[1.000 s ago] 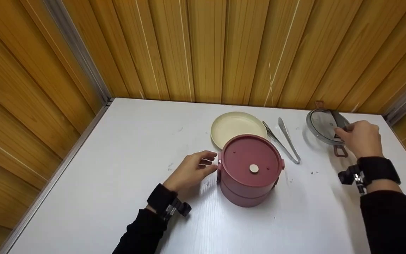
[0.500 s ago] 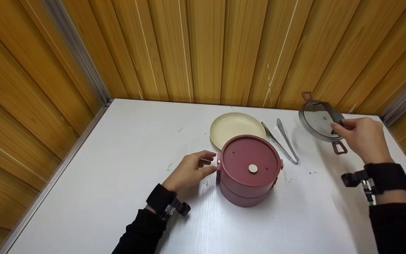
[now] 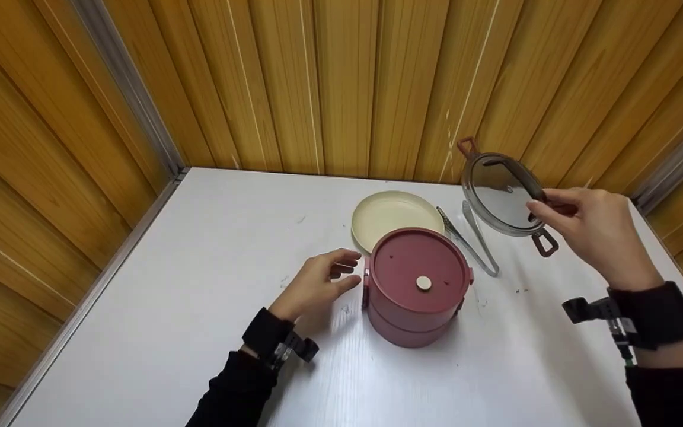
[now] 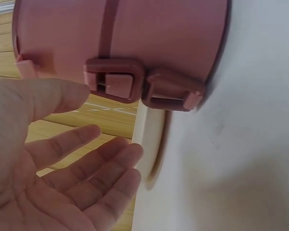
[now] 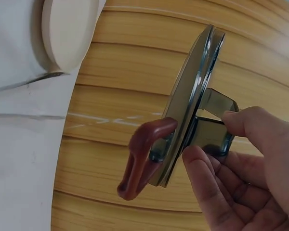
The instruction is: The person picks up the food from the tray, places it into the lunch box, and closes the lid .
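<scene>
A round see-through grey lid with reddish-brown side clasps hangs tilted above the table. My right hand pinches the dark raised handle on its face between thumb and fingers. At the middle of the table stands a dark pink round lunch box, upright, its top flat with a small pale button. Beside its left clasp is my left hand, fingers loosely bent and holding nothing. The left thumb tip is very near the clasp; whether it touches, I cannot tell.
Behind the lunch box lies a pale cream plate, partly hidden by it. Metal tongs lie spread to the right of the plate, one arm's tip near the lid. A wood-patterned wall rises along the table's back edge.
My right hand has lifted the lid from the back right of the table and carried it left, tilting it more. The left hand has barely moved; the lunch box stays put.
</scene>
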### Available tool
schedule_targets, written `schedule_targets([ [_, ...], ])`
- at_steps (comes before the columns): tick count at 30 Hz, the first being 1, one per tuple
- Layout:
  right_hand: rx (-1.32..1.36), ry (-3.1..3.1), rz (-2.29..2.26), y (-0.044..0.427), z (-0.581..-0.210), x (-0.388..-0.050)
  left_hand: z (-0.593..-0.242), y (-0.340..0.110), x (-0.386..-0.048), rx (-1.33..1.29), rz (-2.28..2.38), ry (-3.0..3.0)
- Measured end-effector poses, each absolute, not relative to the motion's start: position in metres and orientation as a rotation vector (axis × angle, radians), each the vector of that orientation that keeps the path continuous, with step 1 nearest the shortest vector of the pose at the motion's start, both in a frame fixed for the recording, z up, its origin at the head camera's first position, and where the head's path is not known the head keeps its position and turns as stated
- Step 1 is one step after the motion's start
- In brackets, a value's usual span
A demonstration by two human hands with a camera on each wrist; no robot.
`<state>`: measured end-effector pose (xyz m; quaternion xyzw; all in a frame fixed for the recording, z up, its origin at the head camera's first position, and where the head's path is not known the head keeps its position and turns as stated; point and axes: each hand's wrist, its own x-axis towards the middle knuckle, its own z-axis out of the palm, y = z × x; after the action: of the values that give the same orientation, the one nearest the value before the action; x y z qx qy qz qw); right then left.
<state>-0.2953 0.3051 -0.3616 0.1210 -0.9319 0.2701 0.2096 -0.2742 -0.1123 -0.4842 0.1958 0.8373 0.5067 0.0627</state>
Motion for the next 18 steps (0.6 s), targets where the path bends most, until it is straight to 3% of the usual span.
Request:
schedule_targets([
  [18, 0.786, -2.537, 0.822, 0.265, -0.344, -0.28, -0.477, -0.106, -0.277, 0.668, 1.615, 2.49],
])
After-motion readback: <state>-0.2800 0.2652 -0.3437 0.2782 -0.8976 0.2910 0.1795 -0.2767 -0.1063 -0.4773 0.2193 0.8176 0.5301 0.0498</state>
